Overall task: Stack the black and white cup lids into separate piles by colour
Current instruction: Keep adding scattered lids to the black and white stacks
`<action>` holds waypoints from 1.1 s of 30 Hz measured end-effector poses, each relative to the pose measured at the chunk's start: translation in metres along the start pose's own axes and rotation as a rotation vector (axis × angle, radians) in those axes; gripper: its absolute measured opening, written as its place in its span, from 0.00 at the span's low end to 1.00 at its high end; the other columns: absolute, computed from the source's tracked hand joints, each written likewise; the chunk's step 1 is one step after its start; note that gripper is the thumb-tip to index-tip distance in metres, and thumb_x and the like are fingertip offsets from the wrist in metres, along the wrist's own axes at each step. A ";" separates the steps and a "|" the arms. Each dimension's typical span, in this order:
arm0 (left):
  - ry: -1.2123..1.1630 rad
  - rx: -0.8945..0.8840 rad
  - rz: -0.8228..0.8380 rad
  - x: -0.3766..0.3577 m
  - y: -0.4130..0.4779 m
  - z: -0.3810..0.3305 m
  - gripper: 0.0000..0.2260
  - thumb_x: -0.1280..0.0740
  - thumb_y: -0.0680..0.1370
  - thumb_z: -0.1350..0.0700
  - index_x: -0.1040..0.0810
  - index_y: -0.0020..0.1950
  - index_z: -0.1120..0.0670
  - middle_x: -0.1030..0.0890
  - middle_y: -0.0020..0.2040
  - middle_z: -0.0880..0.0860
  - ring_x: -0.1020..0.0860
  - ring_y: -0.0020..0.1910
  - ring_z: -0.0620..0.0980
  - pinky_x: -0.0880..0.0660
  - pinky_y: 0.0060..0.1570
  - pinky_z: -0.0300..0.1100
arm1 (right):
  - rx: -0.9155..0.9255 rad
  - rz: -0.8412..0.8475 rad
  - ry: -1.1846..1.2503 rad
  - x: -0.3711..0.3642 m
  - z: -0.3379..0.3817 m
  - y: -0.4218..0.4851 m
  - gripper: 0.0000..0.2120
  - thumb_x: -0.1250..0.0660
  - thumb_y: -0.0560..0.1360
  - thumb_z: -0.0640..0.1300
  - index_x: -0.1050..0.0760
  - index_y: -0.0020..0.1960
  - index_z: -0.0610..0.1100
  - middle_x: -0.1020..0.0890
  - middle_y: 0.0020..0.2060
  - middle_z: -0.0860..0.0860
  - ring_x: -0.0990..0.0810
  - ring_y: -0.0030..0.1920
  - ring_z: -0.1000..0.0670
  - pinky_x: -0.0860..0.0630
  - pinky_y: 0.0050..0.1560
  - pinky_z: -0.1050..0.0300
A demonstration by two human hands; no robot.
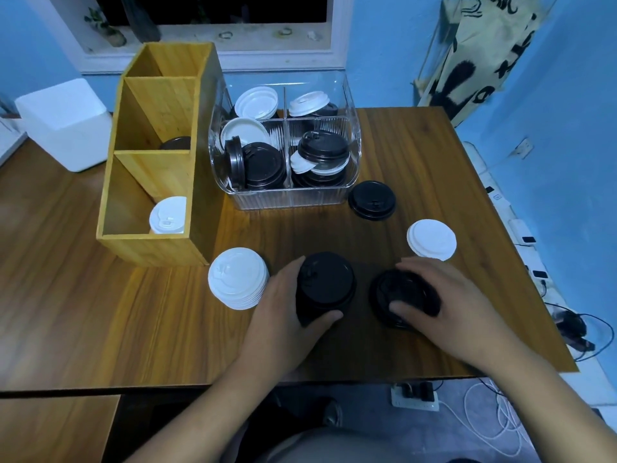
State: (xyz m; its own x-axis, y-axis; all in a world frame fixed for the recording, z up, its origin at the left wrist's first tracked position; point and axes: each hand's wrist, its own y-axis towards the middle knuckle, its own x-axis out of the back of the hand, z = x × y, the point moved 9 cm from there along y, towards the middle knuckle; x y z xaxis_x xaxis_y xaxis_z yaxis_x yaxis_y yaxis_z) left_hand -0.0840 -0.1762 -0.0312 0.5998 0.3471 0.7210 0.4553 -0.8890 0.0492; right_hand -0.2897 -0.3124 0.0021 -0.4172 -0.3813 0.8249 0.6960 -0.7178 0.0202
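Lower centre of the frame: left hand [290, 309] wrapped round the side of the black stack [329, 282], thumb on the near wall and fingers round the far side. Right hand [454, 302] sits just beside it, cupped over a flat black lid [394, 289] with the thumb on top near the front and the fingers curled over the far rim. The hands are apart, each clamped on its own black piece, both low on the table [334, 235]. Handling (judged): thin moulded plastic, very light, springy, smooth. Nested lids are likely to tilt or slip if squeezed high, so grip the stack low on its sides. A single lid is best pinched across the rim, which may flex and pop free. Left of the hands stands the white stack [237, 277], close to the left hand. Right of centre lies a single white lid [431, 239], and above it a lone black lid [372, 199] near the clear bin [287, 198]. The bin's four compartments hold mixed lids, some on edge. Wooden organiser [157, 248], at left, holds a white lid [168, 215] in its nearest compartment and a dark lid [175, 143] in the middle one. Unclear: whether the right hand covers one lid or several, and the counts in both stacks. The left hand hides part of the black stack's base, the ribbed walls blur the bin's lower contents, and the organiser's rear compartment cannot be seen into.
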 end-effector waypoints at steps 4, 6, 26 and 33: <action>-0.001 -0.008 -0.007 0.000 0.001 0.000 0.40 0.23 0.70 0.38 0.36 0.77 0.45 0.30 0.70 0.37 0.37 0.66 0.29 0.44 0.63 0.18 | -0.038 -0.040 -0.168 -0.012 0.002 -0.015 0.37 0.31 0.68 0.70 0.28 0.70 0.51 0.27 0.66 0.56 0.30 0.67 0.52 0.29 0.65 0.52; -0.011 -0.017 -0.011 0.000 0.000 -0.001 0.39 0.22 0.70 0.39 0.36 0.77 0.46 0.32 0.68 0.35 0.37 0.66 0.29 0.44 0.64 0.19 | -0.041 -0.031 -0.126 -0.015 0.005 -0.013 0.37 0.30 0.68 0.68 0.30 0.71 0.52 0.26 0.65 0.58 0.30 0.66 0.53 0.28 0.65 0.55; -0.048 0.053 0.018 0.000 0.001 0.004 0.44 0.24 0.71 0.39 0.44 0.81 0.44 0.33 0.77 0.41 0.36 0.73 0.38 0.46 0.62 0.22 | 0.241 0.235 -0.154 -0.044 0.097 0.050 0.38 0.29 0.72 0.63 0.39 0.77 0.57 0.35 0.74 0.62 0.43 0.72 0.60 0.44 0.67 0.64; -0.046 0.046 0.014 0.002 0.001 0.002 0.44 0.24 0.70 0.37 0.42 0.81 0.46 0.31 0.76 0.43 0.35 0.70 0.36 0.46 0.58 0.17 | 0.201 0.223 -0.043 -0.054 0.095 0.052 0.33 0.32 0.75 0.63 0.36 0.76 0.56 0.35 0.74 0.61 0.38 0.72 0.60 0.38 0.70 0.61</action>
State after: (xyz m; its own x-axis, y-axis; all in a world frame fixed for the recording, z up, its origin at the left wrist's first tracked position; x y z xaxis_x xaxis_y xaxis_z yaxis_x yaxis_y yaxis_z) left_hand -0.0813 -0.1759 -0.0314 0.6358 0.3487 0.6886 0.4757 -0.8796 0.0062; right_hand -0.1752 -0.2741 0.0122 -0.2191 -0.4884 0.8447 0.8713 -0.4875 -0.0559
